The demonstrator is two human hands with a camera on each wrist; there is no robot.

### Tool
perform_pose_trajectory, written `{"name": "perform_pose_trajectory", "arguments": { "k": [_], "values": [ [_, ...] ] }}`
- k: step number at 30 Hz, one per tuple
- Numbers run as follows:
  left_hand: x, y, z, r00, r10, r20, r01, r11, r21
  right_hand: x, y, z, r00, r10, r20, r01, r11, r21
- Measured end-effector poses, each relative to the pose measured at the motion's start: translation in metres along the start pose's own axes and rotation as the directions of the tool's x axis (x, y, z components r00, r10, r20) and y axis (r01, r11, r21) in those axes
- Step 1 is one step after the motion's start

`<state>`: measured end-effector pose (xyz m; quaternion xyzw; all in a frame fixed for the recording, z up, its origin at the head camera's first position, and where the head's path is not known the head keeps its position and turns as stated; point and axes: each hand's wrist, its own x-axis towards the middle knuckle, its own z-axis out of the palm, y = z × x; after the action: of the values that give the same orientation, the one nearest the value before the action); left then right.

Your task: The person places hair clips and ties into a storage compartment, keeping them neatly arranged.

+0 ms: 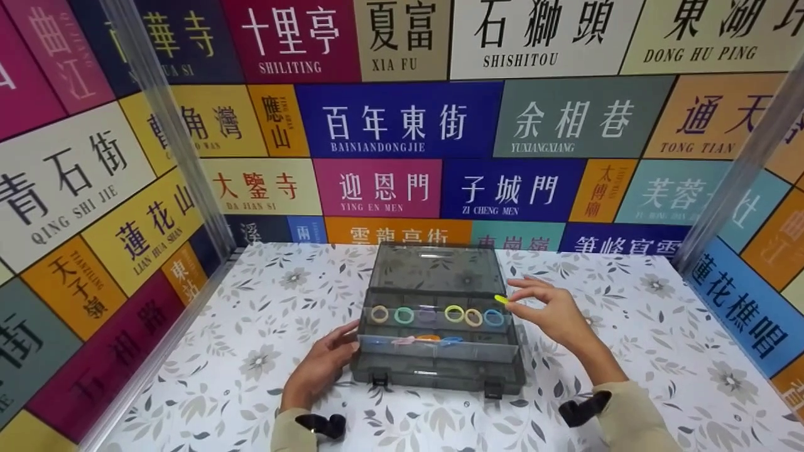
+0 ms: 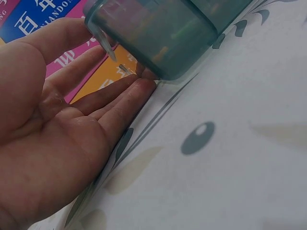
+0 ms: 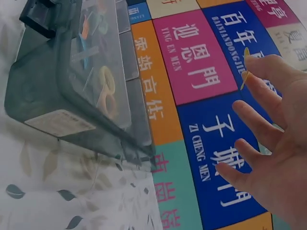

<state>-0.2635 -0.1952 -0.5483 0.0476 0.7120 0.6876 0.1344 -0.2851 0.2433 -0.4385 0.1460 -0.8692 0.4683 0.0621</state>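
My right hand point(image 1: 553, 311) pinches a small yellow ring point(image 1: 501, 299) between thumb and forefinger, beside the box's right rear corner. In the right wrist view the yellow ring point(image 3: 245, 82) shows edge-on at the fingertips, the other fingers spread. A smoky grey organizer box point(image 1: 433, 376) stands with its lid point(image 1: 438, 270) raised at the back. Inside, a clear divided tray point(image 1: 502, 353) carries several coloured rings, among them a green ring point(image 1: 396, 317) and a blue ring point(image 1: 484, 318). My left hand point(image 1: 323, 364) has its fingertips at the box's left side, fingers fairly straight.
The box stands on a white table point(image 1: 251, 389) with a leaf and flower print. Behind rises a wall of coloured sign panels point(image 1: 402, 119). Clear upright corner posts point(image 1: 182, 125) stand left and right. Two dark latches point(image 1: 379, 379) stick out at the box's front.
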Motion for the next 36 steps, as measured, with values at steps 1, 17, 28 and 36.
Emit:
{"name": "perform_pose_trajectory", "arguments": {
  "k": [1, 17, 28, 36],
  "values": [
    [0.001, 0.0, 0.0, 1.0, -0.001, -0.004, 0.001, 1.0, 0.001, 0.003, -0.001, 0.002, 1.0, -0.008, 0.018, 0.008, 1.0, -0.001],
    [0.003, -0.001, 0.001, 1.0, -0.008, -0.019, 0.007, 1.0, -0.023, 0.02, 0.028, 0.045, 0.987, -0.012, 0.162, 0.038, 0.986, -0.159],
    [0.001, -0.001, -0.001, 1.0, -0.011, -0.013, 0.011, 1.0, 0.001, 0.024, 0.027, 0.061, 0.976, -0.07, 0.206, 0.108, 0.978, -0.18],
    [0.003, -0.001, -0.001, 1.0, -0.014, -0.018, 0.014, 1.0, 0.006, 0.03, 0.035, 0.065, 0.968, -0.056, 0.246, 0.116, 0.964, -0.237]
  ]
}}
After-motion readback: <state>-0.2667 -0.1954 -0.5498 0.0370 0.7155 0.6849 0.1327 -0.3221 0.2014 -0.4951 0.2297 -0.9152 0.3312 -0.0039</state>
